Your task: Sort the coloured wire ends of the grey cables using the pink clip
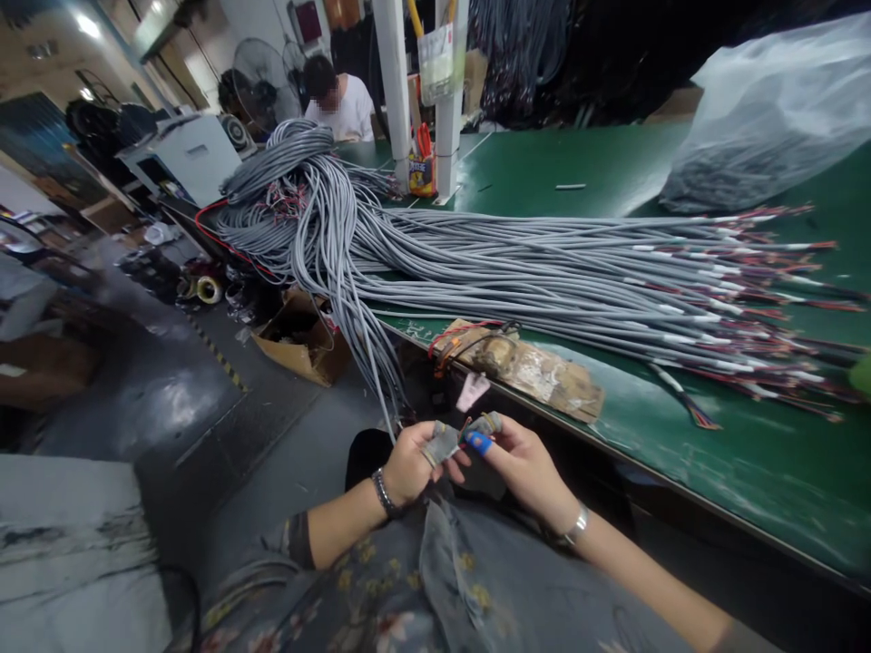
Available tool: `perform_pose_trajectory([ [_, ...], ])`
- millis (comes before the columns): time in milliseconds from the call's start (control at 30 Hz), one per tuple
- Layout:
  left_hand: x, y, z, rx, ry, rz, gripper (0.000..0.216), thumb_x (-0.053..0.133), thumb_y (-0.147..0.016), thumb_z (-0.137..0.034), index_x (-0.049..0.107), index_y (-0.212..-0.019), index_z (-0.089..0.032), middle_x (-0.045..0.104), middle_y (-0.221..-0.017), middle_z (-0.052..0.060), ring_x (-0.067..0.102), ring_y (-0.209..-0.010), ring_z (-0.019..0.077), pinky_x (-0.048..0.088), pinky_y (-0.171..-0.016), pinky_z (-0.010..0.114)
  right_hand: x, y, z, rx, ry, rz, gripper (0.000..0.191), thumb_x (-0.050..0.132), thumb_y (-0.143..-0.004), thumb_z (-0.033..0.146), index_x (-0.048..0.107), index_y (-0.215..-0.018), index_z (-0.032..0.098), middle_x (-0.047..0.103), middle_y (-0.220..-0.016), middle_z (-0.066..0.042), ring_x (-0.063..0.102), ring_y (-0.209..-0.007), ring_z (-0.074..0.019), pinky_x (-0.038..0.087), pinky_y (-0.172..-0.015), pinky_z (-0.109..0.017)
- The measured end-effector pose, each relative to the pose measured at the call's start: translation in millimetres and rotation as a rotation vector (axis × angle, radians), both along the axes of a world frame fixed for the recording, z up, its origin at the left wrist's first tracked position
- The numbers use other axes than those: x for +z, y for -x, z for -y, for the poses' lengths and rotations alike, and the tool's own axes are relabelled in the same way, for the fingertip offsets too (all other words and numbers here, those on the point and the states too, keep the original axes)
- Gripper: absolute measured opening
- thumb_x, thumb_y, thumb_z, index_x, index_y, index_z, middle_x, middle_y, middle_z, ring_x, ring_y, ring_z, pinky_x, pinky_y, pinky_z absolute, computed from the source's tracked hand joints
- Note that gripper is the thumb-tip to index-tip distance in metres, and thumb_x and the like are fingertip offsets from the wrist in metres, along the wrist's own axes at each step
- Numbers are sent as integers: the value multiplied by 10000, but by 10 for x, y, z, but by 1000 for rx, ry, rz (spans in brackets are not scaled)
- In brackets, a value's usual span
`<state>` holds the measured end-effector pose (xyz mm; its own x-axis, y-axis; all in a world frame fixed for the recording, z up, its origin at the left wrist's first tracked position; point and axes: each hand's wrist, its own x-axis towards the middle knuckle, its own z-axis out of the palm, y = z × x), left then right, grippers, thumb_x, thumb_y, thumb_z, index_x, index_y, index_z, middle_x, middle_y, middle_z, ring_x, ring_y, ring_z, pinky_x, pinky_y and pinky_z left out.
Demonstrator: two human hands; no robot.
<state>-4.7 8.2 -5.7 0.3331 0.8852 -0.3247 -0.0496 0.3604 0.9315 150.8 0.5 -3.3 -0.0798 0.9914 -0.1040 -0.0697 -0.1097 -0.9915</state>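
My left hand (412, 467) is closed in a pinch round the end of a grey cable (382, 404) that hangs down from the bundle. Grey covers wrap some of its fingers. Against it, my right hand (527, 467) pinches the thin coloured wires (465, 430) at that cable's tip, mostly hidden by the fingers. Blue tape covers the right thumb, and a grey cover sits on a finger. Both hands are held in front of my body, just off the table edge. Above them a big bundle of grey cables (476, 258) lies along the green table (748, 490), stripped ends to the right.
Near the table edge lies a worn wooden board (551, 376) with wires attached. A clear plastic bag (776, 118) stands at the back right, and a white post (449, 109) rises behind the bundle. An open cardboard box (299, 349) is on the floor. Another person (354, 104) sits beyond the table.
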Motion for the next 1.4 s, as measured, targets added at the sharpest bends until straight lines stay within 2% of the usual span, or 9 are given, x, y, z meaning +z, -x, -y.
perform_pose_trajectory([
  [133, 42, 3, 5, -79, 7, -88, 434, 736, -589, -552, 552, -635, -161, 580, -493, -15, 486, -354, 74, 315, -365, 183, -9, 17, -9, 16, 26, -1, 351, 726, -653, 523, 587, -659, 201, 599, -614, -5, 515, -564, -143, 455, -563, -278],
  [267, 34, -46, -1, -3, 61, -38, 460, 693, -601, -595, 556, -640, -158, 595, -514, 6, 562, -417, 107, 352, -383, 182, -34, 35, 12, -10, 21, -2, 379, 707, -663, 551, 572, -657, 197, 581, -596, 1, 500, -549, -135, 443, -541, -270],
  [400, 9, -67, -8, 83, 147, 35, 477, 709, -558, -591, 546, -650, -152, 589, -494, 11, 535, -366, 104, 246, -328, 173, -36, 32, 25, 17, -31, 75, 348, 688, -686, 535, 581, -656, 205, 581, -604, -3, 502, -566, -145, 451, -557, -278],
  [500, 11, -57, 1, 102, 146, 30, 453, 730, -551, -557, 524, -602, -157, 573, -469, -2, 481, -320, 76, 203, -316, 172, -21, 27, 0, 52, -35, 101, 317, 682, -690, 516, 604, -718, 210, 593, -640, -5, 522, -602, -158, 461, -587, -286],
  [600, 23, -51, 17, 55, 111, 6, 446, 738, -552, -551, 531, -591, -158, 561, -453, -12, 461, -308, 71, 233, -320, 178, -12, 35, -35, 79, 9, 72, 332, 708, -657, 512, 612, -752, 209, 594, -649, 0, 525, -620, -161, 460, -600, -289],
  [733, 29, -51, 32, 1, 82, -46, 441, 731, -570, -548, 522, -565, -160, 574, -472, -4, 479, -325, 73, 238, -321, 174, -14, 65, -37, 64, 79, -21, 345, 737, -633, 511, 590, -660, 200, 601, -642, -1, 518, -612, -150, 449, -628, -292],
  [900, 16, -52, 35, 21, 103, -30, 427, 702, -598, -551, 546, -589, -154, 604, -514, 12, 541, -378, 94, 306, -346, 170, -18, 92, 9, -9, 205, -157, 377, 748, -615, 533, 583, -649, 195, 551, -579, 27, 442, -529, -114, 386, -533, -261],
  [1133, 12, -76, 49, 91, 116, 3, 406, 708, -592, -526, 554, -585, -151, 594, -477, 15, 556, -405, 113, 408, -424, 205, -32, 78, 14, -32, 159, -144, 434, 773, -560, 575, 597, -648, 188, 588, -619, 5, 495, -587, -138, 426, -599, -291],
  [1400, 29, -92, 37, 133, 145, 23, 436, 704, -564, -556, 525, -601, -161, 595, -484, 15, 545, -380, 119, 378, -394, 208, -38, 111, -6, -48, 167, -171, 432, 781, -560, 569, 599, -655, 189, 586, -609, 10, 493, -576, -135, 419, -588, -288],
])
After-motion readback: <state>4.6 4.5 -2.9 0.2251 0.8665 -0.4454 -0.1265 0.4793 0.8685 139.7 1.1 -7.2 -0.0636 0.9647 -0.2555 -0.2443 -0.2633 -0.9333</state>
